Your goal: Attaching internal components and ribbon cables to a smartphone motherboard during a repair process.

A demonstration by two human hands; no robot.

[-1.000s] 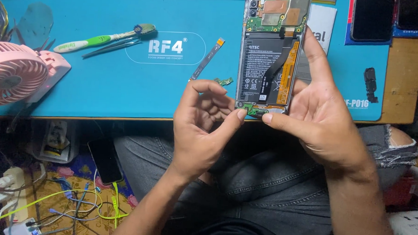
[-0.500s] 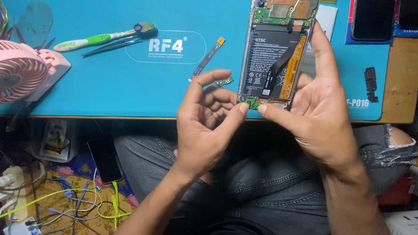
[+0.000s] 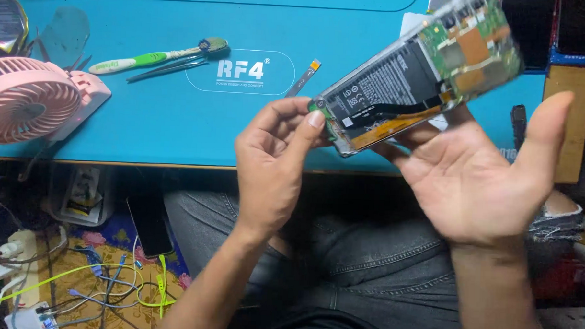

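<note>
A: Risk check; the opened smartphone with its back cover off, black battery and green circuit boards exposed (image 3: 417, 84), is tilted and off the teal rubber work mat (image 3: 177, 115), above the near edge of the surface; only its lower end is pinched.

B: Who's holding what?

A: Left hand (image 3: 276, 161) is curled, thumb and fingertips clamped on the phone's bottom edge by the small green board; right hand (image 3: 480, 171) is spread flat, palm up, fingers reaching under the middle of the phone; looks like support from below, not a grip; exact contact is hidden behind the phone.

B: So drop risk.

A: Yes, my read; one-end pinch plus an open palm means a slip sends it onto the surface edge or into the lap; upper end is motion-blurred, so the thing is not steady. Second risk: fingertips sit right on the bare bottom board; pressure or twist there could stress the connector or the orange flex ribbon running along the battery.

B: Phone condition?

A: Clear frame edge; battery seated, black with a white label; black flex strip crossing it diagonally; top board green with copper-coloured shields; can't tell whether any screws are out.

B: Loose bits nearby?

A: A thin grey flex cable with an orange tip (image 3: 303, 78) lies on the mat just beside the left hand; metal tweezers (image 3: 169, 68) and a green-and-white brush (image 3: 157, 56) further left; pink desk fan (image 3: 32, 98) at the far left.
</note>
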